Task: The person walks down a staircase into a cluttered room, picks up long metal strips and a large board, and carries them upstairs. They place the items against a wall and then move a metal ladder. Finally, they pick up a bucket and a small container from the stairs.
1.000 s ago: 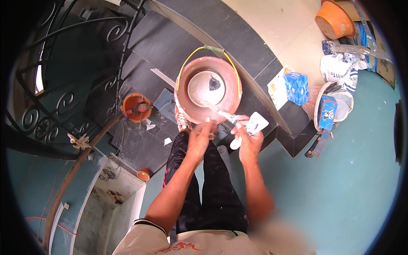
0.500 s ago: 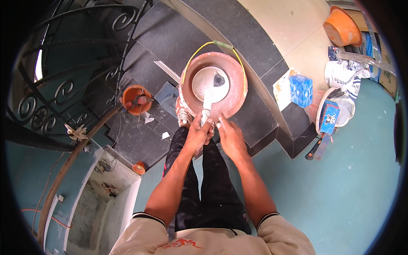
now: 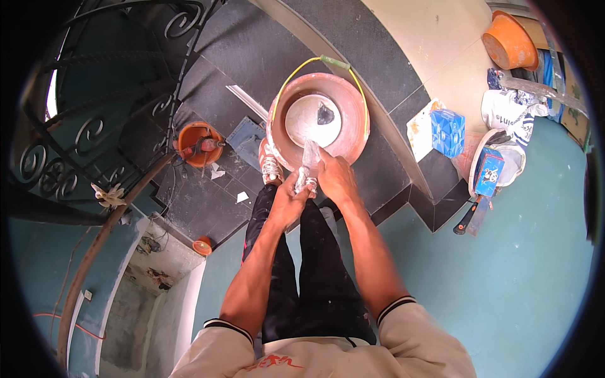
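My left hand is closed round the lower part of a long, crumpled whitish plastic-looking piece. It is smeared with white, and its upper end looks translucent and points over the near rim of the bucket. My right hand presses its fingers against the upper right side of the same piece, partly hiding it. Just beyond both hands stands a large pinkish bucket with a yellow wire handle and a green grip. White paste covers its bottom, with a dark patch in it.
Right of the bucket is a stone step with a blue box, and a white bucket with tools. An orange tub lies farther off. To the left are a small orange bucket holding a red tool, and an iron railing.
The whitish piece has tilted and its tip has drawn back from the paste toward me. My right hand has moved forward and now closes on its upper side.
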A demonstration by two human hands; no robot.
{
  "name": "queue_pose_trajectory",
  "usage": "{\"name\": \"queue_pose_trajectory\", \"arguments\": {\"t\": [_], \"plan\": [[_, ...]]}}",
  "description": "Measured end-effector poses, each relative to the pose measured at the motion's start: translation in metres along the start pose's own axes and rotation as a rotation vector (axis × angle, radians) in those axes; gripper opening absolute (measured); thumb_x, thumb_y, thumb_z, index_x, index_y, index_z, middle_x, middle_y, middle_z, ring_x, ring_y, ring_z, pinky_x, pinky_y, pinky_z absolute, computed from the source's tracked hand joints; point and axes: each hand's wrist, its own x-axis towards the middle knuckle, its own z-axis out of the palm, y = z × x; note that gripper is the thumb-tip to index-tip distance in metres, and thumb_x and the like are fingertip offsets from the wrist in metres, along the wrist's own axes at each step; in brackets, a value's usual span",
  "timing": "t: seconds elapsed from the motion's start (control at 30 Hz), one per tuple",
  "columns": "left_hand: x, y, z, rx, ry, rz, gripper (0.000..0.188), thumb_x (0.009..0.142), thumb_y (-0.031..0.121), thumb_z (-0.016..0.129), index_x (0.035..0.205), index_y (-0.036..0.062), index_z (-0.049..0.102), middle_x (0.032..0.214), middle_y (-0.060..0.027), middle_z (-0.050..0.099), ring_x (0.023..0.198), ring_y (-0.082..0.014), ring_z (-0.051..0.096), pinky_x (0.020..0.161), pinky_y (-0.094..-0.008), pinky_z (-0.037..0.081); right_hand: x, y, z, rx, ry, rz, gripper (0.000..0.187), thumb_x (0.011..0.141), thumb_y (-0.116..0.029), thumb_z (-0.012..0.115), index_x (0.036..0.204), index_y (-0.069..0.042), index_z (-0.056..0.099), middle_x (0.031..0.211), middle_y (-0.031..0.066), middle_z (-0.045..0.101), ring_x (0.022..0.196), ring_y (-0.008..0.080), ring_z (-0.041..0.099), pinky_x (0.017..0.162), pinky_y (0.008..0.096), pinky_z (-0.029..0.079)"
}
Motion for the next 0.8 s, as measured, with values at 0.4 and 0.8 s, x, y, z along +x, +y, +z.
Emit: {"name": "queue_pose_trajectory", "arguments": {"t": [0.4,0.8], "plan": [[-0.003,0.005,-0.015,-0.085,-0.016,-0.105,0.053,0.102,0.007,0.064,0.151,-0.0054,0.047,0.131,-0.0097,0.065,0.117,-0.0131,0.058,0.103,-0.0286,0.046,0.011,0.015,0.008,0.215,-0.004,0.051,0.046,0.104,-0.021,0.051,0.149,-0.021,0.057,0.114,0.0313,0.069,0.109,0.0414,0.070,0.095,0.0490,0.053],[-0.010,-0.011,-0.025,-0.071,0.127,-0.134,0.056,0.107,0.026,0.059,0.155,0.0006,0.044,0.117,-0.0075,0.069,0.097,-0.0120,0.065,0.079,-0.0266,0.051,-0.017,0.008,-0.019,0.726,-0.035,0.307,0.045,0.106,-0.022,0.056,0.151,-0.015,0.056,0.085,0.0103,0.068,0.056,0.0140,0.060,0.054,0.0320,0.050]]}}
